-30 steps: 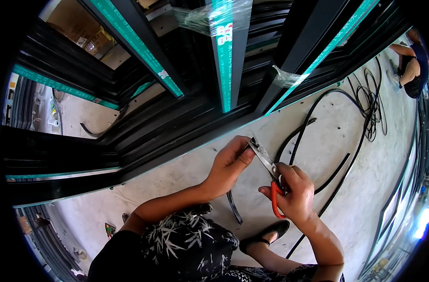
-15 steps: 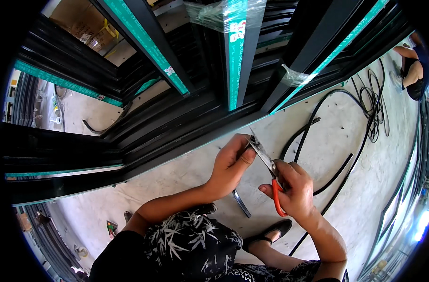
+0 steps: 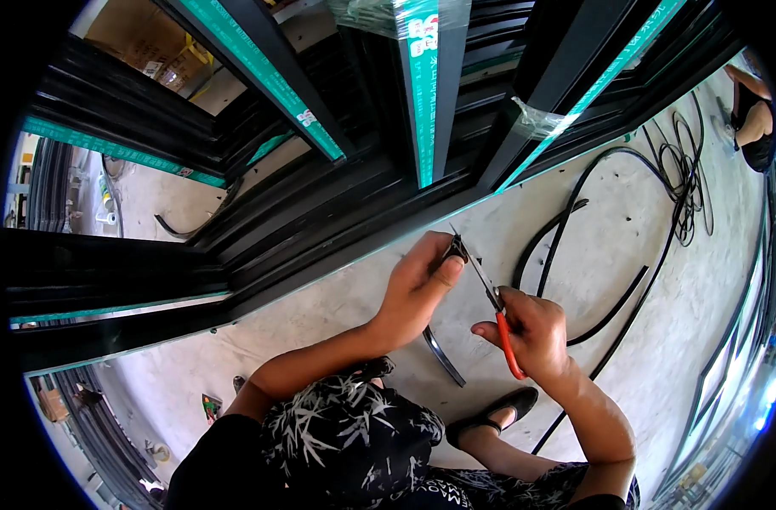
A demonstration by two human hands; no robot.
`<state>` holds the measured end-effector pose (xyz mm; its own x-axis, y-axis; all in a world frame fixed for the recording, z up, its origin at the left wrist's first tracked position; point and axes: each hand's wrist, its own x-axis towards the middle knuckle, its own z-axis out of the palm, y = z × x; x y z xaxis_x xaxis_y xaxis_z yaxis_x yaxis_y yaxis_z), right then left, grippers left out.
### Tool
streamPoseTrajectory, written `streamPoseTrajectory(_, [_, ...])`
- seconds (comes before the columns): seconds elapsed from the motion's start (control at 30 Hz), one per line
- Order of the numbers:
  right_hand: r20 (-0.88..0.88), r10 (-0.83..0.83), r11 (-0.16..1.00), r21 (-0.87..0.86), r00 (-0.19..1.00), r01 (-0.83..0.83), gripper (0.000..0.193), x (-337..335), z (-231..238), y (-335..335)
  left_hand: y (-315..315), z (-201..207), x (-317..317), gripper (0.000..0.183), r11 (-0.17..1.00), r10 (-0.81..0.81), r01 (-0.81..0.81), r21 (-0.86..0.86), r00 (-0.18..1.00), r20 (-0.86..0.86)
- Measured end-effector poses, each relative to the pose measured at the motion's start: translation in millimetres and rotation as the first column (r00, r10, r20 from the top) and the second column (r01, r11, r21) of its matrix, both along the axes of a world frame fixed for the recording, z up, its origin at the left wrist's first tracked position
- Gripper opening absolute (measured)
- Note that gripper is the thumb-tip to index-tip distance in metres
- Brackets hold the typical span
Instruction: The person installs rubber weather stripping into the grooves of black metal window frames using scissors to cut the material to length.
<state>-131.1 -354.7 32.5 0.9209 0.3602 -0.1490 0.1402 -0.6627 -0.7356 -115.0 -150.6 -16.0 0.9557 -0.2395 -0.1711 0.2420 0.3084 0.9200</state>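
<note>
My left hand (image 3: 409, 293) is closed on a black rubber strip (image 3: 443, 357). Its short end sticks up past my thumb, and its tail hangs below the hand. My right hand (image 3: 539, 333) grips scissors with red handles (image 3: 508, 347), fingers wrapped round them. The metal blades (image 3: 485, 276) point up and left, their tips right at the strip's upper end. Whether they touch the rubber I cannot tell. A tiny dark bit (image 3: 479, 261) shows beside the blades.
Black frames (image 3: 345, 217) with green tape stand just ahead, some wrapped in clear film (image 3: 537, 121). Long black strips (image 3: 639, 319) and a tangled coil (image 3: 685, 191) lie on the concrete floor at right. Another person (image 3: 753, 123) is at far right. More black profiles (image 3: 107, 433) lie lower left.
The scissors have turned so their red handle now appears narrower, and the blades look closer together. My left hand keeps its hold on the strip. The whole view has shifted slightly.
</note>
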Motion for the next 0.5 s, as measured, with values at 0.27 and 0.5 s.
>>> streamPoseTrajectory(0.27, [0.057,-0.282,0.953,-0.1,0.958,0.287,0.045,-9,-20,-40,123,-76,-61,0.033,0.567,0.21,-0.218,0.794,0.971,0.116])
streamPoseTrajectory(0.5, [0.016,-0.271,0.947,-0.177,0.962,0.269,0.051,-17,-38,-40,101,-91,-110,0.028,0.312,-0.517,0.363,0.878,0.84,-0.164])
